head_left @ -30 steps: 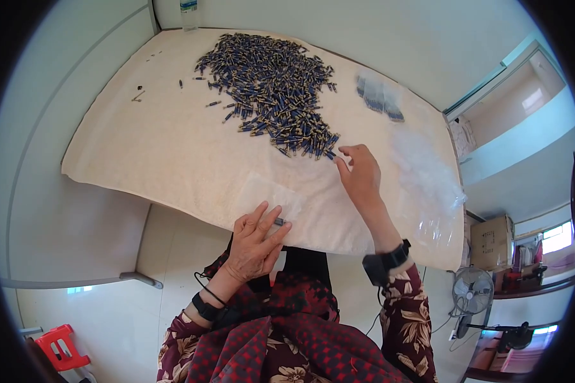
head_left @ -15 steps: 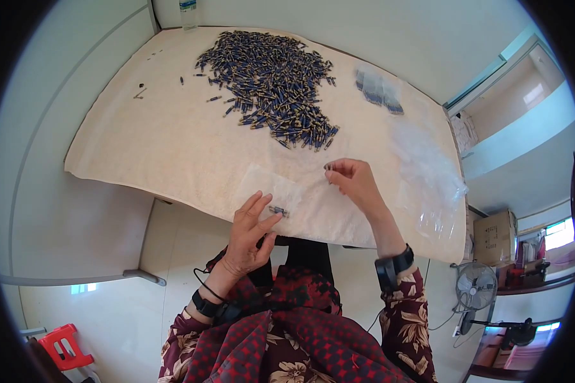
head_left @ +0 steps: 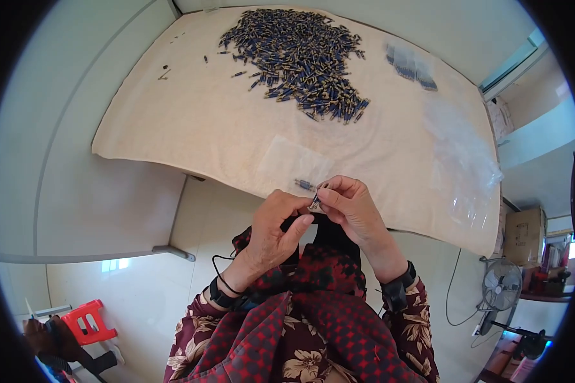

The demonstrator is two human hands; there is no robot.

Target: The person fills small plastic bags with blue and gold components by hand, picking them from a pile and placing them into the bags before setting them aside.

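Observation:
My right hand (head_left: 358, 209) is closed in a pinch on a few small blue cylinders with metal ends (head_left: 315, 200), just over the table's front edge. My left hand (head_left: 276, 223) meets it from the left, its index fingertip touching or nearly touching those pieces. The left thumb stands apart from the index finger, and the other left fingers are partly hidden. Right behind the fingertips, a few more blue cylinders (head_left: 305, 184) lie in or on a clear plastic bag (head_left: 287, 158) on the cloth.
A large heap of the same cylinders (head_left: 300, 57) spreads over the back of the cloth-covered table (head_left: 172, 121). Filled clear packets (head_left: 412, 66) lie at back right, with loose plastic bags (head_left: 466, 163) nearer. A fan (head_left: 501, 284) and red stool (head_left: 89, 321) stand on the floor.
My right hand has come left and toward me with its pieces, meeting my left hand. My left hand has left the bag's pieces, its spread fingers now more bent. The view has shifted.

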